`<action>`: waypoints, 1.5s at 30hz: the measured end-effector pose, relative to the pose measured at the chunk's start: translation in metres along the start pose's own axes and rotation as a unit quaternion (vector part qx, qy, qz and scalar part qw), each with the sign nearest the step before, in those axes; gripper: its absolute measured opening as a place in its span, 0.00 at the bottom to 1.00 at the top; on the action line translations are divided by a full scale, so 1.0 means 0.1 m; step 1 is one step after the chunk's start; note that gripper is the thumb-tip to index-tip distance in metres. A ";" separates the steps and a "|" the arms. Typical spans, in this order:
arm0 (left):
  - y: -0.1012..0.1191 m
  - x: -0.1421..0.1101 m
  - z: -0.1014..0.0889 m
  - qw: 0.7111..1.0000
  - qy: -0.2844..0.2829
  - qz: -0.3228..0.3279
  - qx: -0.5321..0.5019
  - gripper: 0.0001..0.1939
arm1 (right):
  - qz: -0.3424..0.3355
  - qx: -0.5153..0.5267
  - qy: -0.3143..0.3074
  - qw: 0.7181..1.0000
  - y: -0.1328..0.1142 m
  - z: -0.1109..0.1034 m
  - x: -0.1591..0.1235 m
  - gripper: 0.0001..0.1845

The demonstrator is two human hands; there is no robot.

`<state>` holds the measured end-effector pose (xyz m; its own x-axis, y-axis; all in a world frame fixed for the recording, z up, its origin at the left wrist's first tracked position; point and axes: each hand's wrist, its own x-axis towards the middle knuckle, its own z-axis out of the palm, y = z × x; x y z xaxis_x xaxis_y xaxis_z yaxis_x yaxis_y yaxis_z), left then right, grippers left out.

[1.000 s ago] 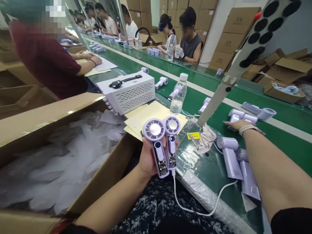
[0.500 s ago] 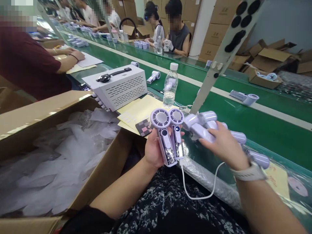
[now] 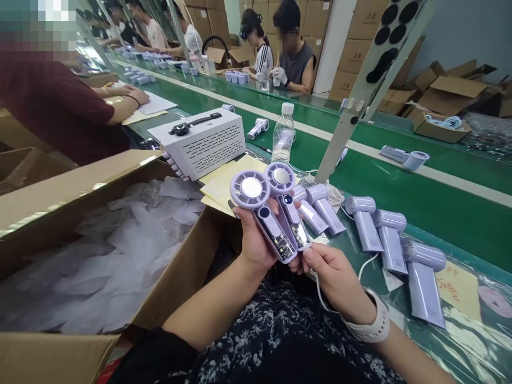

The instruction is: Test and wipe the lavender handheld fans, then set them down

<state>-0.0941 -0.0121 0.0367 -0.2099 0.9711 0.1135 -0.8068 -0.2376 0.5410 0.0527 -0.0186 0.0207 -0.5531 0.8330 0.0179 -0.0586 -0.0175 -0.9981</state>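
Left hand (image 3: 256, 242) wrapped round left fan (image 3: 267, 218) and right fan (image 3: 291, 209), near front edge of counter (image 3: 346, 248); both slant down toward right hand (image 3: 338, 272), fingertips seemingly pinching cable (image 3: 319, 290) at right fan's base.

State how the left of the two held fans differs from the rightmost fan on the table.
The held fan is up in the left hand; the table fan lies on the green worktable. The held fan shows its round grille face; the table fan shows the side of its head. The held fan's handle reveals circuit parts; the table fan's visible handle face is plain lilac. Both have a lilac head on a handle.
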 end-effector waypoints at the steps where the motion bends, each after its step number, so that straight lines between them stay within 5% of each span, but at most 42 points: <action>1: -0.01 0.00 0.02 1.000 0.003 -0.005 -0.003 0.34 | -0.004 0.002 -0.001 1.000 0.01 -0.03 -0.01 0.25; 6: -0.04 0.07 0.03 0.998 0.043 0.018 0.043 0.29 | -0.051 -0.033 0.016 0.998 -0.03 -0.35 -0.11 0.26; 8: -0.04 0.11 0.02 0.996 0.058 0.043 0.057 0.25 | -0.074 -0.150 0.141 0.976 -0.07 -0.49 -0.09 0.23; 10: -0.04 0.12 0.00 0.996 0.036 0.030 0.080 0.24 | -0.085 -0.249 0.275 0.925 -0.09 -0.59 -0.04 0.20; 11: -0.05 0.11 -0.01 0.995 0.007 0.008 0.099 0.25 | -0.083 -0.254 0.290 0.919 -0.09 -0.61 -0.01 0.24; 14: -0.07 0.06 -0.04 0.974 -0.121 -0.083 0.175 0.25 | -0.034 -0.094 0.128 0.987 -0.09 -0.57 0.02 0.30; 16: -0.07 0.06 -0.09 0.957 -0.154 -0.114 0.217 0.27 | 0.007 0.014 0.051 0.999 -0.10 -0.51 -0.02 0.25; 21: 0.00 0.12 -0.16 0.972 -0.032 -0.151 0.180 0.27 | 0.044 0.043 0.193 0.979 -0.17 -0.53 -0.23 0.24; 24: 0.00 0.12 -0.10 0.965 -0.011 -0.217 0.143 0.28 | 0.051 0.025 0.236 0.970 -0.18 -0.58 -0.30 0.21; 31: -0.13 0.03 0.11 0.958 -0.081 -0.261 0.086 0.26 | 0.046 0.037 0.228 0.972 -0.25 -0.55 -0.39 0.20; 38: -0.13 -0.03 0.09 0.941 -0.151 -0.286 0.102 0.21 | 0.017 0.063 0.191 0.979 -0.22 -0.53 -0.43 0.16; 45: -0.13 -0.03 0.02 0.949 -0.132 -0.269 0.093 0.29 | 0.027 0.102 0.212 0.972 -0.15 -0.52 -0.40 0.17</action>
<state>-0.0816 -0.0121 0.0313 0.3715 0.9280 -0.0294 -0.6407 0.2792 0.7152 0.1191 -0.0222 0.0318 -0.1706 0.9799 -0.1034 -0.2255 -0.1410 -0.9640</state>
